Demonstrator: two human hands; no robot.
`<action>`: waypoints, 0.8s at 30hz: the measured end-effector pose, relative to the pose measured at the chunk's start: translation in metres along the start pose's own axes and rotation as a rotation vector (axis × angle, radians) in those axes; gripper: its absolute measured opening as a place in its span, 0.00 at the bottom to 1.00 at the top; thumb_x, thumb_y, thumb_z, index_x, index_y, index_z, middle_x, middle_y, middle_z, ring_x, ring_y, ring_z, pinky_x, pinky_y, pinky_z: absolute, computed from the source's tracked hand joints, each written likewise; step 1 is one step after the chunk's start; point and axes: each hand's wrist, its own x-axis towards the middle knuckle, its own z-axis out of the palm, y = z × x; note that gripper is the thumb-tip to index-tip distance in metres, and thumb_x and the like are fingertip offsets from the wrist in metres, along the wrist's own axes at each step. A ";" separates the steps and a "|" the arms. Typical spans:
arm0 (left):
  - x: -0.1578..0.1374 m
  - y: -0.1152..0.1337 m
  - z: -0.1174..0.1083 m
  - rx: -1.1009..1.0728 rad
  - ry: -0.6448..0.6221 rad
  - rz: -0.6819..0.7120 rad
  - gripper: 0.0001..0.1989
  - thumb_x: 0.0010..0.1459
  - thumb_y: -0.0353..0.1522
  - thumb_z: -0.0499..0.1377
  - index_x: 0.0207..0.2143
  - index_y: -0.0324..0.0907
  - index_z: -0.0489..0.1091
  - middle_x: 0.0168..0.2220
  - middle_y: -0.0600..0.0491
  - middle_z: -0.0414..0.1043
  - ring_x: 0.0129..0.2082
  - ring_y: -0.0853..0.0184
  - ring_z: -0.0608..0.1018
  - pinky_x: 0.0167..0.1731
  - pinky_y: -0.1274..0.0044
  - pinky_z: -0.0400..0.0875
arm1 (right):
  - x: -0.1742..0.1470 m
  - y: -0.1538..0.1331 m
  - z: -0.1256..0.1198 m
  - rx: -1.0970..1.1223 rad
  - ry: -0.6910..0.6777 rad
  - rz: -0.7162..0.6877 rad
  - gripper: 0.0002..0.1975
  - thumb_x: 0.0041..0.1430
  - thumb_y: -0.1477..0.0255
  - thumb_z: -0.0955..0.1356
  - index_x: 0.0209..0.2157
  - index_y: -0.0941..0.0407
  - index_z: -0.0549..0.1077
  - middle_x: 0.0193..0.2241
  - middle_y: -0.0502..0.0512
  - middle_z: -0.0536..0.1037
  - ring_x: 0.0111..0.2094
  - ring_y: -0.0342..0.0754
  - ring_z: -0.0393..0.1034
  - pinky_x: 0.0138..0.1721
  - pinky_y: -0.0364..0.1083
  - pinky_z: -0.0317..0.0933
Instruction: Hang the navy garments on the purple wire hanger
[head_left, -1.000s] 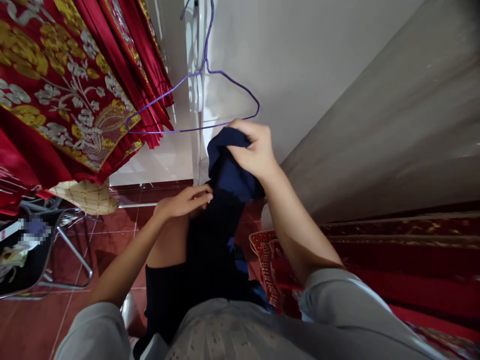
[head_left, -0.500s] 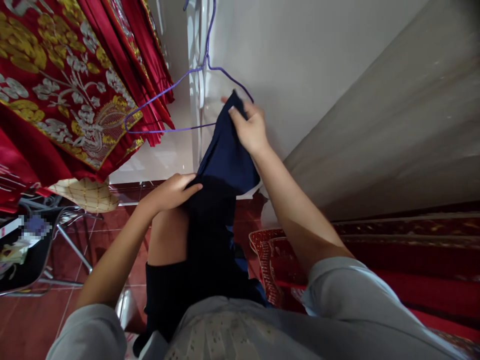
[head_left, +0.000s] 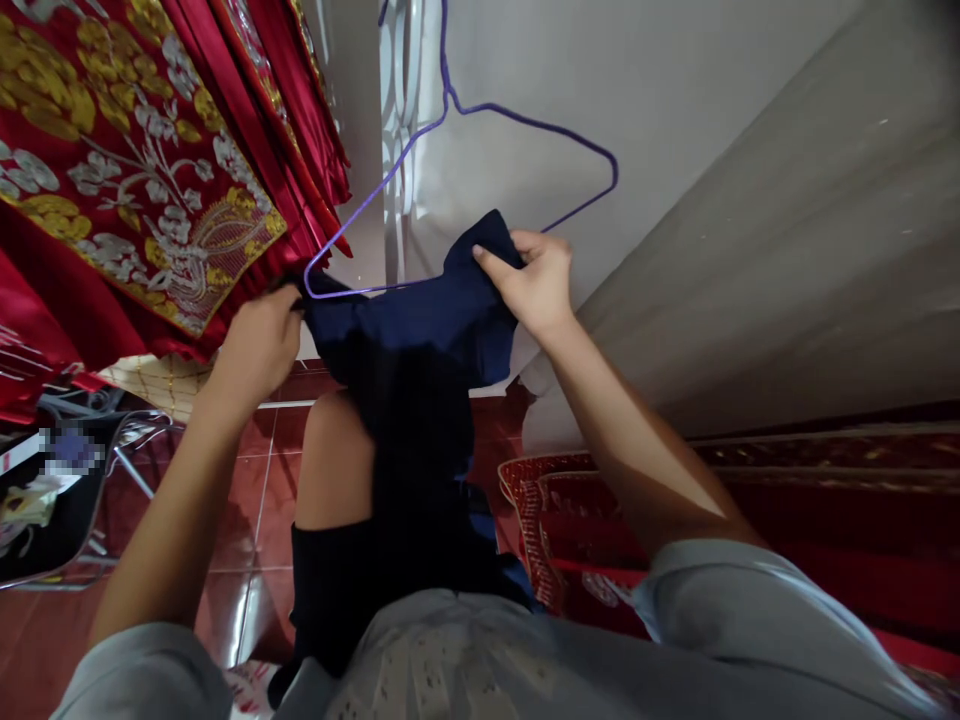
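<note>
A dark navy garment (head_left: 420, 325) is spread between my two hands, its lower part falling into shadow in front of my legs. My left hand (head_left: 262, 335) is closed on its upper left corner, beside the hanger's left end. At the upper right, my right hand (head_left: 540, 280) pinches the cloth with the thumb on top. A purple wire hanger (head_left: 401, 165) hangs just above. Its bottom bar shows on both sides of the garment, while the cloth hides the middle stretch. What kind of garment it is, I cannot tell.
Red cloth with gold and silver embroidery (head_left: 161, 170) hangs at left. A black chair (head_left: 64, 535) holding small items stands lower left. Pale draped fabric (head_left: 750, 250) slopes down on the right, above red trimmed cloth (head_left: 555, 520). Behind the hanger is a white wall (head_left: 525, 60).
My left hand has moved up and left, stretching out the garment's left corner. My right hand has shifted right and slightly down. More of the hanger's right side shows, and the hanger has swung right.
</note>
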 end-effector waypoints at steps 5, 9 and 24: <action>0.027 0.020 -0.012 -0.207 0.270 0.238 0.12 0.62 0.24 0.50 0.43 0.43 0.69 0.60 0.53 0.71 0.61 0.65 0.73 0.62 0.72 0.65 | -0.008 -0.020 -0.009 -0.172 -0.020 -0.010 0.20 0.60 0.57 0.71 0.22 0.54 0.64 0.22 0.50 0.64 0.31 0.49 0.66 0.39 0.51 0.66; 0.023 0.019 -0.020 -0.179 0.383 0.266 0.07 0.55 0.25 0.50 0.28 0.40 0.66 0.47 0.50 0.79 0.55 0.61 0.78 0.52 0.74 0.71 | -0.002 -0.021 -0.012 -0.245 -0.031 -0.001 0.20 0.61 0.56 0.69 0.24 0.53 0.63 0.22 0.51 0.66 0.32 0.51 0.67 0.41 0.52 0.65; 0.092 0.028 -0.029 -0.147 0.239 0.112 0.18 0.62 0.24 0.55 0.53 0.42 0.69 0.48 0.55 0.76 0.49 0.67 0.76 0.57 0.74 0.68 | -0.022 -0.045 0.014 -0.231 -0.190 -0.065 0.18 0.65 0.52 0.66 0.32 0.52 0.75 0.28 0.57 0.76 0.42 0.60 0.75 0.48 0.57 0.69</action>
